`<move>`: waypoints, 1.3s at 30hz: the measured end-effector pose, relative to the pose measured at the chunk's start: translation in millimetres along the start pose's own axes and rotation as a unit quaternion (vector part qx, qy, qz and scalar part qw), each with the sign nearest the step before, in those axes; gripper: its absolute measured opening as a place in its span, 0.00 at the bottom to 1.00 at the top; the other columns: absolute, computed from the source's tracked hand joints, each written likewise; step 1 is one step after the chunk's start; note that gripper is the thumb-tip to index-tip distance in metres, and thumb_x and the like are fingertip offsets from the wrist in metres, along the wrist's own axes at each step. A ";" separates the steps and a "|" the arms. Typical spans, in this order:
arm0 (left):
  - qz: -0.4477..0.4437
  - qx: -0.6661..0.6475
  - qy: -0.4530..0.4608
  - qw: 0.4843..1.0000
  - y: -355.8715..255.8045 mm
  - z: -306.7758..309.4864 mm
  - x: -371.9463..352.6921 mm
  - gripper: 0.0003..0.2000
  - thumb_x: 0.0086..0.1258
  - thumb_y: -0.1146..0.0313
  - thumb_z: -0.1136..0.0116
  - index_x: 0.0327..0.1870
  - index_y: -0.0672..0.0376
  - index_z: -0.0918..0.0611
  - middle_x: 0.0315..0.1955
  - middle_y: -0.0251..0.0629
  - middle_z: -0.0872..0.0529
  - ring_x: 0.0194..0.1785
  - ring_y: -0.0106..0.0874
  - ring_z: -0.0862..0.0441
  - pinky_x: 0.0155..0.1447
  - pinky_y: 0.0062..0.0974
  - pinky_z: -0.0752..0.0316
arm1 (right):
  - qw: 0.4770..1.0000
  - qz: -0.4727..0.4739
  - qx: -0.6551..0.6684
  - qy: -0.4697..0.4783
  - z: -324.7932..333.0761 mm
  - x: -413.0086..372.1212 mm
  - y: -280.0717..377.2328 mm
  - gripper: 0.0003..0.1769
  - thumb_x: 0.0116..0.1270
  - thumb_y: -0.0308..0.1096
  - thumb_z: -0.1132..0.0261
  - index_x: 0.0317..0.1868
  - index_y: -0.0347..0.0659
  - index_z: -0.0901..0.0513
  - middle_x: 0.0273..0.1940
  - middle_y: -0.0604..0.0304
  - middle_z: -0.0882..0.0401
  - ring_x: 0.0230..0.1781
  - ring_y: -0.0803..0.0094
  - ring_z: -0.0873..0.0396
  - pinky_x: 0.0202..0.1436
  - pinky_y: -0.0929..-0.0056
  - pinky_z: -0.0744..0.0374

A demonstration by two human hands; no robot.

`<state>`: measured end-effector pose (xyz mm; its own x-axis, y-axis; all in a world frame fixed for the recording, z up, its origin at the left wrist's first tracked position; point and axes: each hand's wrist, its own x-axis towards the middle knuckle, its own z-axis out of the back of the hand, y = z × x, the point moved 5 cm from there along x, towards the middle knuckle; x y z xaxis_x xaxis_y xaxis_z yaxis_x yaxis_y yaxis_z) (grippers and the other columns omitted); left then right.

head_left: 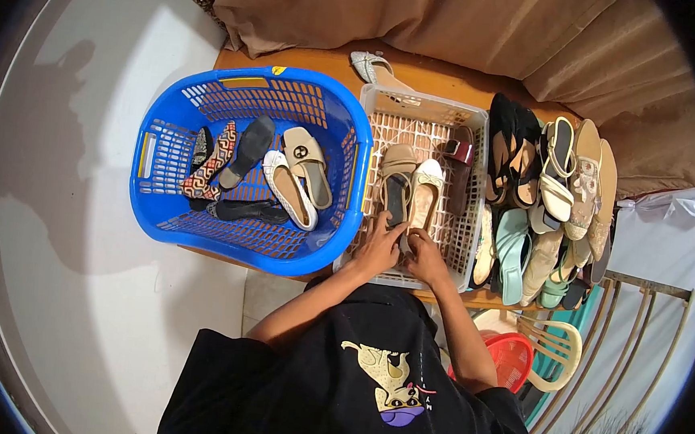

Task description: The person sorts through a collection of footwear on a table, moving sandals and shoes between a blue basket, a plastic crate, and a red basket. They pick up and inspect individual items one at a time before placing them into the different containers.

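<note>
Both hands are over the white plastic crate, at its near side. My left hand [379, 247] has its fingers closed at the heel end of a beige slide sandal [396, 184] with a dark insole. Right beside it, my right hand [425, 257] is closed on the heel of a cream ballet flat [427, 186]. The two shoes lie side by side, toes pointing away from me. The fingertips partly hide both heels. A dark red buckled sandal [459, 151] rests along the right side of the white crate [428, 102].
Left of the crate stands a blue laundry basket [358, 187] holding several shoes, among them a white woven flat [289, 189]. Several sandals, including a mint slide [512, 253], crowd the right side. A silver shoe [372, 67] lies behind the crate. Below are a red basin [511, 357] and a chair [568, 353].
</note>
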<state>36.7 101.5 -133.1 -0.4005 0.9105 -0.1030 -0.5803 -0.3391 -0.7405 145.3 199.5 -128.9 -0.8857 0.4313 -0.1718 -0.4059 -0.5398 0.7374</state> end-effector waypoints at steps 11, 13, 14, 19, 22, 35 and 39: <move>0.145 -0.236 -0.020 0.961 43.9 -21.4 33.1 0.18 0.64 0.69 0.28 0.56 0.52 0.14 0.64 0.50 0.26 0.66 0.47 0.23 0.63 0.40 0.22 | 0.998 -0.067 -0.011 -0.009 5.9 4.1 -7.5 0.19 0.51 0.19 0.31 0.46 0.27 0.20 0.54 0.47 0.23 0.45 0.52 0.16 0.49 0.59 0.19; 0.144 -0.197 -0.087 0.966 39.2 -7.3 31.7 0.13 0.65 0.70 0.28 0.50 0.57 0.12 0.62 0.45 0.25 0.61 0.42 0.21 0.53 0.36 0.18 | 0.995 -0.073 0.037 -0.057 11.4 3.1 -4.6 0.16 0.52 0.19 0.30 0.43 0.26 0.18 0.56 0.44 0.24 0.51 0.48 0.18 0.54 0.56 0.19; 0.163 -0.221 -0.086 0.958 38.2 -4.4 27.9 0.13 0.65 0.70 0.28 0.50 0.58 0.12 0.61 0.45 0.24 0.62 0.43 0.21 0.55 0.37 0.19 | 0.994 -0.061 0.044 -0.078 13.4 4.5 -3.3 0.14 0.53 0.19 0.30 0.42 0.26 0.19 0.56 0.44 0.24 0.50 0.47 0.18 0.54 0.57 0.19; 0.157 -0.125 -0.137 0.970 51.8 -3.2 17.3 0.13 0.63 0.73 0.30 0.49 0.58 0.12 0.58 0.47 0.21 0.64 0.46 0.22 0.63 0.37 0.24 | 0.988 0.011 -0.040 -0.150 18.5 3.7 -5.9 0.15 0.55 0.20 0.28 0.43 0.30 0.19 0.58 0.46 0.26 0.48 0.49 0.17 0.51 0.57 0.20; 0.191 -0.160 -0.080 0.965 58.9 -5.0 18.4 0.18 0.60 0.72 0.31 0.54 0.53 0.14 0.65 0.51 0.24 0.68 0.50 0.27 0.72 0.41 0.32 | 0.989 -0.039 0.060 -0.129 21.2 7.7 -5.1 0.17 0.53 0.20 0.26 0.44 0.31 0.20 0.65 0.43 0.32 0.52 0.46 0.19 0.53 0.51 0.21; 0.050 -0.476 0.183 0.859 -70.0 108.8 -68.6 0.22 0.72 0.65 0.34 0.64 0.61 0.22 0.65 0.43 0.22 0.68 0.34 0.24 0.72 0.36 0.30 | 0.991 -0.070 0.081 -0.079 18.9 9.1 2.4 0.21 0.47 0.26 0.19 0.41 0.37 0.19 0.71 0.36 0.40 0.67 0.41 0.28 0.59 0.54 0.21; 0.017 -0.529 -0.033 0.848 -34.3 181.3 -96.3 0.15 0.76 0.70 0.41 0.59 0.65 0.20 0.50 0.40 0.13 0.56 0.29 0.17 0.65 0.29 0.25 | 0.992 -0.066 0.070 -0.085 18.0 10.1 -2.5 0.19 0.57 0.34 0.20 0.42 0.35 0.19 0.71 0.42 0.39 0.36 0.55 0.17 0.44 0.61 0.18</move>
<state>-33.4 -17.4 22.6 -0.4636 0.8774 -0.1237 0.3782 0.0697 -0.9231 141.4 218.3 -120.7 -0.7720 0.6128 -0.1690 -0.4695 -0.3705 0.8014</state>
